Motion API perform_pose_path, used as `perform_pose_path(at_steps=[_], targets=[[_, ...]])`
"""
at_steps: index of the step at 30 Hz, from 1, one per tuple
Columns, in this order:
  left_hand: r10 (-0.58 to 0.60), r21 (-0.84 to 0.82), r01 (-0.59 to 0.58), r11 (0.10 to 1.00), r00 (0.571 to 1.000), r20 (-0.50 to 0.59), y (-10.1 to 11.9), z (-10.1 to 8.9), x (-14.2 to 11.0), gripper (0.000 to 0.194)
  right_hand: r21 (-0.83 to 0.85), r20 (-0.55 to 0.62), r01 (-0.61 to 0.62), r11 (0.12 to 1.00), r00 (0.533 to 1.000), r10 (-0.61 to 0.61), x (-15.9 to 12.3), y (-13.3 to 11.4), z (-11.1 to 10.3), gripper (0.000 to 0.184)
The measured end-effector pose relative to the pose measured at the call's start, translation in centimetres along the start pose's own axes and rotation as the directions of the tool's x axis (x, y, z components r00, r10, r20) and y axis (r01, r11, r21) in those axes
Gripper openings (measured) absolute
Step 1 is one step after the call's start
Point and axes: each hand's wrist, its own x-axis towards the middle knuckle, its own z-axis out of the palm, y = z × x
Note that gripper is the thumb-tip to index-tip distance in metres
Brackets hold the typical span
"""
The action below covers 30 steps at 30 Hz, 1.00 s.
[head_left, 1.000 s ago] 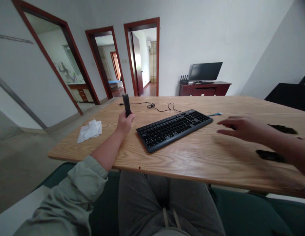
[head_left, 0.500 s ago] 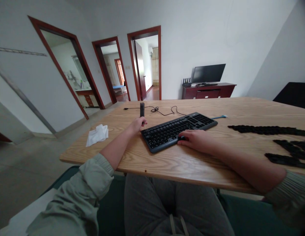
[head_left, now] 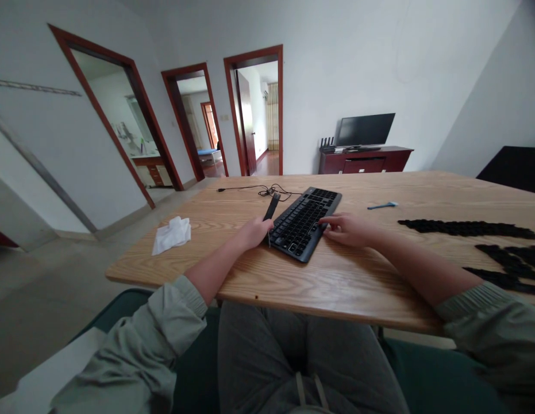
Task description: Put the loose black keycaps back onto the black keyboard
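Wooden table (head_left: 370, 282) under both arms: the left hand (head_left: 251, 233) closes around a dark slim tool (head_left: 272, 207), tilted over the keyboard (head_left: 304, 223), while the loosely curled right hand (head_left: 347, 229) touches the keyboard's edge, holding nothing.

Site: a private home, apparently a multi-room flat. Evidence: far right, a flat-screen display (head_left: 365, 130) and router (head_left: 326, 142) on a dark red cabinet (head_left: 364, 164). Far centre, a bed (head_left: 208, 152) seen through red-brown doorways (head_left: 192, 68). Far left, a wash counter (head_left: 146, 169). Curtains (head_left: 273, 109) hang in the farthest room.
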Motion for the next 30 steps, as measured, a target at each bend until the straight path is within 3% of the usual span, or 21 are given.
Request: perform_pose_path(at_steps=[8,11,14,15,16,17,18,20,22,24,27,30], targets=[[0.061,-0.048,-0.051,0.998,0.970,0.236,2.5,2.4,-1.1,0.024,-0.020,0.008,-0.154,0.988,0.988,0.154,-0.7,1.4,-0.4,0.040],[-0.003,-0.084,0.035,0.996,0.936,0.352,3.9,2.4,0.2,0.023,0.075,-0.003,-0.169,0.983,0.986,0.169,-0.6,2.8,0.1,0.041],[-0.109,-0.040,0.144,0.989,0.876,0.471,5.0,1.8,2.3,0.044,0.127,-0.046,-0.198,0.972,0.978,0.205,-0.8,3.4,-0.3,0.041],[-0.070,-0.065,0.105,0.992,0.909,0.411,5.3,1.7,2.8,0.049,0.153,-0.078,-0.200,0.968,0.974,0.214,-1.0,3.1,-0.7,0.043],[0.012,-0.085,0.014,0.996,0.955,0.298,5.6,1.9,3.2,0.049,0.203,-0.119,-0.196,0.960,0.968,0.222,-1.2,2.5,-1.1,0.045],[0.114,-0.090,-0.097,0.991,0.973,0.201,5.9,2.3,3.4,0.050,0.279,-0.156,-0.180,0.943,0.961,0.229,-1.4,1.6,-1.6,0.048],[0.222,-0.083,-0.213,0.973,0.968,0.118,6.1,2.9,3.4,0.051,0.379,-0.188,-0.155,0.912,0.952,0.240,-1.6,0.4,-2.1,0.050],[0.412,-0.047,-0.409,0.911,0.910,0.055,6.7,4.6,2.8,0.051,0.568,-0.225,-0.080,0.819,0.942,0.249,-2.0,-2.1,-2.8,0.054],[0.471,0.060,-0.477,0.877,0.877,0.096,7.3,6.3,1.9,0.052,0.675,-0.253,0.019,0.738,0.945,0.208,-2.2,-4.4,-3.2,0.050],[0.503,0.121,-0.520,0.846,0.852,0.143,7.8,7.3,1.1,0.050,0.693,-0.309,0.072,0.718,0.929,0.205,-2.4,-5.8,-3.3,0.041],[0.496,0.034,-0.529,0.848,0.815,0.300,7.7,7.1,0.6,0.050,0.653,-0.313,0.044,0.756,0.925,0.217,-2.8,-6.3,-3.7,0.034],[0.452,-0.112,-0.449,0.886,0.788,0.417,6.8,6.0,0.7,0.046,0.594,-0.210,-0.013,0.804,0.963,0.171,-3.5,-6.1,-4.4,0.033]])
